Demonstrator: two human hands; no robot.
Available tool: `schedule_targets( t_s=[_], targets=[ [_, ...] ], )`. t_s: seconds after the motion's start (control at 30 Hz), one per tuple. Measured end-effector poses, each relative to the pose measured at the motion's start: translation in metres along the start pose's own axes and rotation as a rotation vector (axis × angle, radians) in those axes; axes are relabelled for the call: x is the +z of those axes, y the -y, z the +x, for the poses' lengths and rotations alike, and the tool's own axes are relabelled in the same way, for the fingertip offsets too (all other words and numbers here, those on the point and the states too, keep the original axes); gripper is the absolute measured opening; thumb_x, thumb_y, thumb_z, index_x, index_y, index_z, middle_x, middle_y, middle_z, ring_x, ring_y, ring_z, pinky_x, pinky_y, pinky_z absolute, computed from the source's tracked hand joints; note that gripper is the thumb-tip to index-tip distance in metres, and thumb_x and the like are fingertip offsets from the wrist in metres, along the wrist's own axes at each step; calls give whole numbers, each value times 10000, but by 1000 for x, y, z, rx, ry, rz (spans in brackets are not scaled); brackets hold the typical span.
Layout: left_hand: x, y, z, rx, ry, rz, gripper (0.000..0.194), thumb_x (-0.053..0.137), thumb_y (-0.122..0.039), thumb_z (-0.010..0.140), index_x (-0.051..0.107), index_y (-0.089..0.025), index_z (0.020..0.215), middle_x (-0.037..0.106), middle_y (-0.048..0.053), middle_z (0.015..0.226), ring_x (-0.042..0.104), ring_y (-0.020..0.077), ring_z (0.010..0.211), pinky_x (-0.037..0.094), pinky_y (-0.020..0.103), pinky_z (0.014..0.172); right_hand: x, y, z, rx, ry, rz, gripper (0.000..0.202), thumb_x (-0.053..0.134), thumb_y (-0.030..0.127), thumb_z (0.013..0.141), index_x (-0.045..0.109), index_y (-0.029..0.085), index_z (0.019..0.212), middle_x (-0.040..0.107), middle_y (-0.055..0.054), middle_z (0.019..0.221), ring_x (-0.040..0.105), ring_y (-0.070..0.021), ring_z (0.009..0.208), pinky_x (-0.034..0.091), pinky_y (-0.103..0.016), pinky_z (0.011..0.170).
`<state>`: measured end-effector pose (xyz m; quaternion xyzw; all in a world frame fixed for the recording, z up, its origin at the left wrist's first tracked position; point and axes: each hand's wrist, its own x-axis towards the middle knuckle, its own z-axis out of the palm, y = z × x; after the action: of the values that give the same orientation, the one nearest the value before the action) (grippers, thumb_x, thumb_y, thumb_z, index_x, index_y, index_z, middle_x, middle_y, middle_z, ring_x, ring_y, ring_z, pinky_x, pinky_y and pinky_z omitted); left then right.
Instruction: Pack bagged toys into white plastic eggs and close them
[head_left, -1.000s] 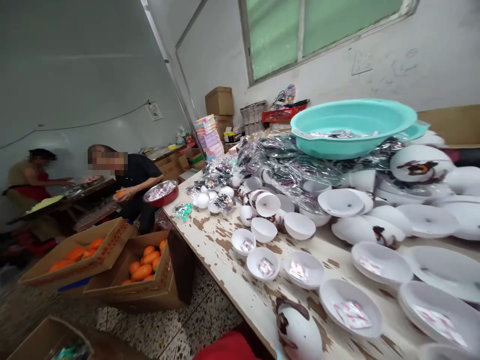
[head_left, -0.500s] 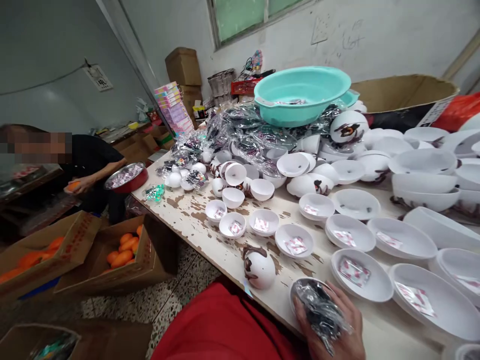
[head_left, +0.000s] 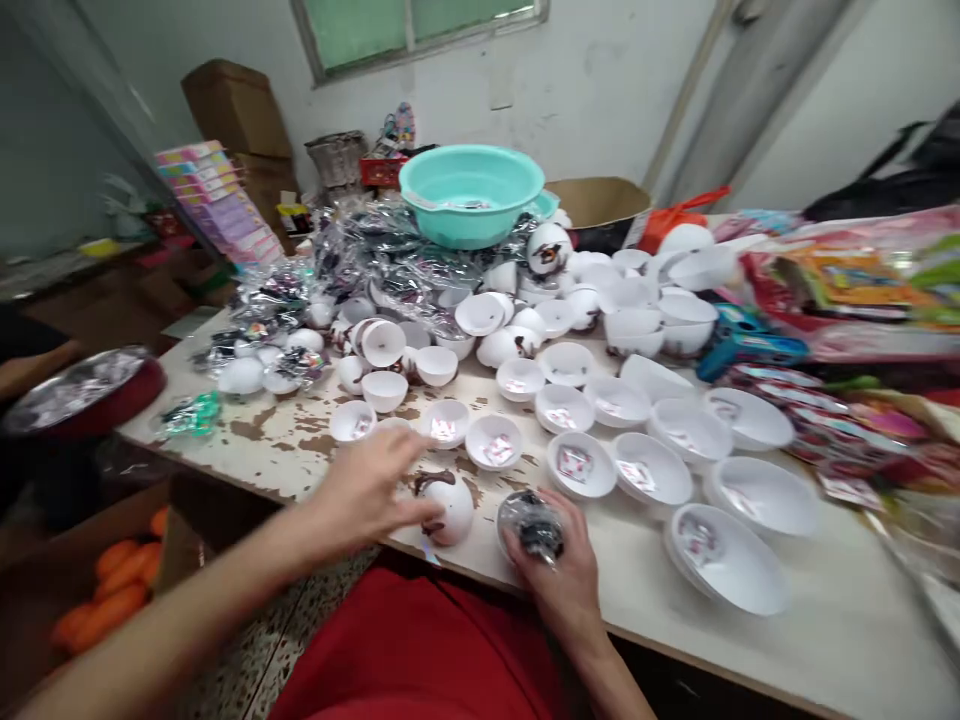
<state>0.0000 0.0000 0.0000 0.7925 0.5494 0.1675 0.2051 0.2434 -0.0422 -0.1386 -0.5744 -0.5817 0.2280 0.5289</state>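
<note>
My right hand [head_left: 562, 565] is closed around a white half shell [head_left: 504, 520] at the table's near edge. Inside that shell sits a clear plastic packet with dark contents [head_left: 536, 530], pressed under my thumb and fingers. My left hand [head_left: 375, 480] reaches over the table with fingers spread, its thumb at the side of a white ball with brown markings [head_left: 454, 510]; it grips nothing that I can see. Beyond the hands lie white half shells [head_left: 495, 440], several with a small pink-and-white packet inside. My left hand partly covers one of these shells.
Behind stand a turquoise basin [head_left: 472, 215] and a heap of clear-wrapped dark packets [head_left: 367, 250]. Colourful packages [head_left: 862, 290] lie at right. At lower left, a box holds orange objects [head_left: 112, 585]; a red-sided bowl [head_left: 142, 390] and part of a person's arm [head_left: 37, 370] are beside the table.
My left hand has come into view from the left and reached the white ball. My right hand still holds the shell and packet. The view has turned to the right.
</note>
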Motion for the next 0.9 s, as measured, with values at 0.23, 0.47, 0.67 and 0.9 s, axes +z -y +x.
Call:
schedule_targets(
  t_s=[0.23, 0.47, 0.67, 0.9],
  targets=[
    [98, -22, 9, -262, 182, 338, 696, 665, -510, 800, 456, -237, 1405, 549, 177, 1168, 576, 403, 1042, 523, 520, 801, -13, 18, 6, 186, 125, -37, 415, 742, 361, 738, 598, 198, 1092, 587, -112, 1123, 604, -295, 1040, 507, -463, 939],
    [71, 6, -4, -166, 113, -126, 501, 687, -251, 685, 548, -232, 1166, 535, 83, 1146, 528, 285, 1095, 463, 450, 979, -3, 28, 10, 153, 146, -74, 347, 718, 309, 734, 620, 205, 1050, 587, -98, 1091, 603, -288, 1019, 520, -440, 909],
    [41, -27, -13, -40, 35, -502, 561, 716, -254, 644, 510, -261, 1166, 524, 62, 1210, 526, 265, 1113, 466, 398, 981, 2, 37, 8, 119, 164, -146, 355, 652, 182, 711, 628, 215, 1064, 583, -102, 1108, 593, -308, 1034, 521, -461, 893],
    [69, -35, 26, -27, 191, -463, 570, 725, -241, 637, 537, -256, 1175, 517, 54, 1164, 538, 256, 1080, 467, 397, 958, 5, 39, 4, 88, 235, -172, 474, 653, 177, 708, 573, 181, 1175, 542, -139, 1184, 567, -325, 1055, 522, -481, 892]
  ],
)
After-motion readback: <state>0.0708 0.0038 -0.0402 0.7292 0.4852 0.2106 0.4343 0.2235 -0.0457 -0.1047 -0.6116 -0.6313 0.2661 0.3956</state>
